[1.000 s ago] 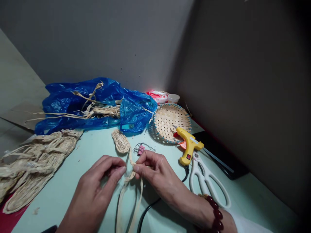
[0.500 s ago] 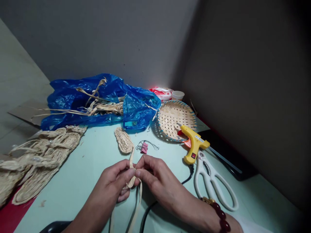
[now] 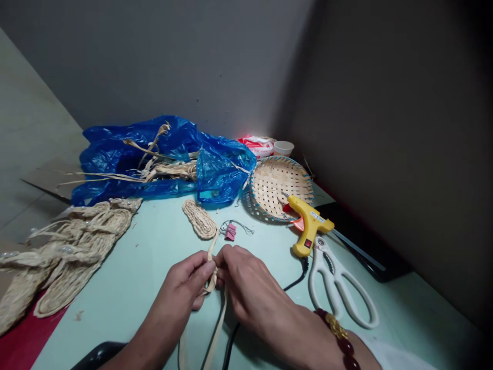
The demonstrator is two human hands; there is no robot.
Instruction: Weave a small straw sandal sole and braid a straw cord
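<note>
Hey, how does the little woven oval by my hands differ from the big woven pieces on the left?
The small woven oval is far smaller than the large woven pieces. The oval lies alone, its braid tail pinched by the left hand and right hand; the large pieces lie piled, untouched, at the left. Both are pale plaited fibre.

Rough straw braid [image 3: 211,262], glossy plastic bag [image 3: 215,169]

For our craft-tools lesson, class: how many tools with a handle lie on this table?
2. A yellow glue gun rests by the round woven tray, and white scissors lie just nearer, beside the right hand pinching a straw braid. More could be hidden in the blue bag.
</note>
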